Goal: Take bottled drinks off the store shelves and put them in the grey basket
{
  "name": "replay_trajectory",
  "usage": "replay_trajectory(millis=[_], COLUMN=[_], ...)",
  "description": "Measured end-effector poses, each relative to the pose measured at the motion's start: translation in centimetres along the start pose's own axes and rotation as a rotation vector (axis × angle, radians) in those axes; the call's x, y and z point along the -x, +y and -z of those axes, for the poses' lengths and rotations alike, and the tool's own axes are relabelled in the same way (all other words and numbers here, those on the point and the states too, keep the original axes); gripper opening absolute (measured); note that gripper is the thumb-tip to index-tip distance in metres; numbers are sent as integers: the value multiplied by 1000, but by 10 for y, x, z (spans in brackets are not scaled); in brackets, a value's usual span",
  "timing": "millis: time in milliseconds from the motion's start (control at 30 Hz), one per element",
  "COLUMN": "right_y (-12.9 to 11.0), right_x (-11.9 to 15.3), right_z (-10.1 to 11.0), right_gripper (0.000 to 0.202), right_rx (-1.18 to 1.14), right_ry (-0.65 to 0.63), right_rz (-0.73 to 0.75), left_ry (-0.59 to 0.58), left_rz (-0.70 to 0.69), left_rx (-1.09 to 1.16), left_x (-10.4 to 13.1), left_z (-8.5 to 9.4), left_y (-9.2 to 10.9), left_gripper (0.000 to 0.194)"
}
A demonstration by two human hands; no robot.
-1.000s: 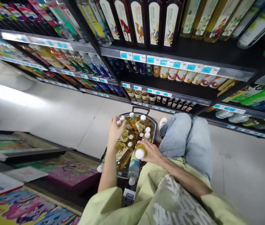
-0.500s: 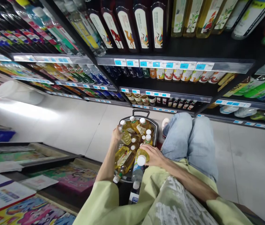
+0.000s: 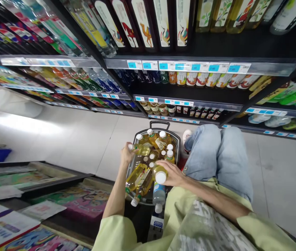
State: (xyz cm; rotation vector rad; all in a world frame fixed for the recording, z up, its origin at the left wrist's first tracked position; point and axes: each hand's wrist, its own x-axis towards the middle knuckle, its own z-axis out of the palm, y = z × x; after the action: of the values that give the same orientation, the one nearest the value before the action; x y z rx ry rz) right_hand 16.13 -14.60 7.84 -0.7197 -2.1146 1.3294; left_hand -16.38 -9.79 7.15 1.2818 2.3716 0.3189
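Bottles of yellow liquid (image 3: 137,177) fill a lot of the dark basket (image 3: 178,140), so treat that basket as a clock face, 12 towards the shelves (image 3: 216,49). Left hand (image 3: 127,153) is at about 9 to 10 o'clock, fingers curled in around the capped end of one bottle, call it the sideways bottle (image 3: 143,150). White cap shows right at the fingers, and the body points in towards 3. Right hand (image 3: 173,173) comes in from 4 o'clock, fingers wrapped round the body of another one, the tipped bottle (image 3: 156,169), a bit off centre towards 5, white cap aimed up at the camera. Can't tell from this angle whether either one touches the stuff under it.

Two more yellow bottles (image 3: 145,182) lie side by side around 7, necks pointing outwards. White-capped bottles (image 3: 153,139) crowd together from 11 round to 2. At 6 there's a clear bottle with a blue label (image 3: 158,194), cap outwards too, and just past it a pack with blue print (image 3: 156,226). Basket handle (image 3: 160,122) sticks out at 12. Outside the basket, jeans (image 3: 217,153) at 3 and a white shoe (image 3: 187,136) nearer 2.
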Motion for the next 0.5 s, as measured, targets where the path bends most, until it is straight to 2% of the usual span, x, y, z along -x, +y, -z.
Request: replay_trajectory(millis=[133,267,367,500], right_y=[-1,2,8,20], right_x=[-43,-85,-105,-127], right_z=[-43,-108,-150,-178], right_gripper=[82,87,88,84], right_rx=[-44,-42,18,163], right_ry=[-63,-152,-202,-264], right_rz=[57,-37,-90,-96], left_ry=[-35,-153,-241,-299], left_rz=[-52,-148,-210,-259], left_rx=[-77,-184,-244,-350], left_x=[-10,-28,-41,-49], left_z=[-3,5,11,13], left_y=[-16,-25,-29,-28], left_gripper=[41,44,40,40])
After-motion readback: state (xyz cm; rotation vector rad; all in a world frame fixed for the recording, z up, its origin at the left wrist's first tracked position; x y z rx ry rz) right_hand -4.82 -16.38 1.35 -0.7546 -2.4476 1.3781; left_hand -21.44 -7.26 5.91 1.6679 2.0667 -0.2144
